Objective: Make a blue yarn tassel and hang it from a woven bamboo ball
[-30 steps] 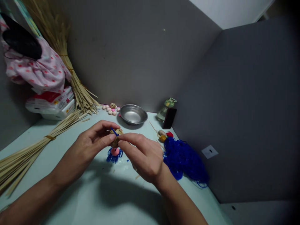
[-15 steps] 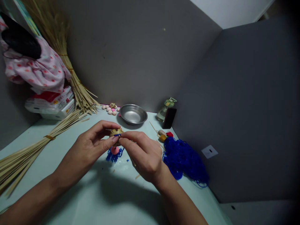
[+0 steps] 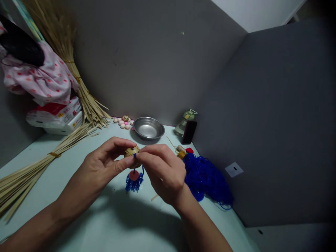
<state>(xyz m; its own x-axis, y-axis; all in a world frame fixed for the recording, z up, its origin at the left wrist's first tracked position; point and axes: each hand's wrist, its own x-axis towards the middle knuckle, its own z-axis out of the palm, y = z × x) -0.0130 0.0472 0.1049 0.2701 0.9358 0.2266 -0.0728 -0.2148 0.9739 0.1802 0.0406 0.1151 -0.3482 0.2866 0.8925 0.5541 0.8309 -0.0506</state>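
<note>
My left hand (image 3: 105, 162) is closed round a small woven straw ball (image 3: 130, 151), with the fingers above and the thumb at its front. The fingertips of my right hand (image 3: 165, 171) pinch together at the ball's right side, against a short bit of blue yarn (image 3: 134, 155); how they grip it is partly hidden. Below the ball hang a flat reddish-pink bead (image 3: 133, 175) and a blue yarn tassel (image 3: 133, 184). One blue strand also runs down beside the tassel.
A steel bowl (image 3: 148, 128) stands behind my hands, beside pink beads (image 3: 122, 125). To the right lie a blue yarn heap (image 3: 207, 175) and a dark phone (image 3: 189, 133) leaning by a glass bottle (image 3: 181, 127). Straw bundles (image 3: 39, 164) and tissue packs (image 3: 61, 119) are at left.
Both hands and the ball have shifted slightly right. The bead and tassel hang lower and further right, and the blue yarn on the ball's front now runs more upright.
</note>
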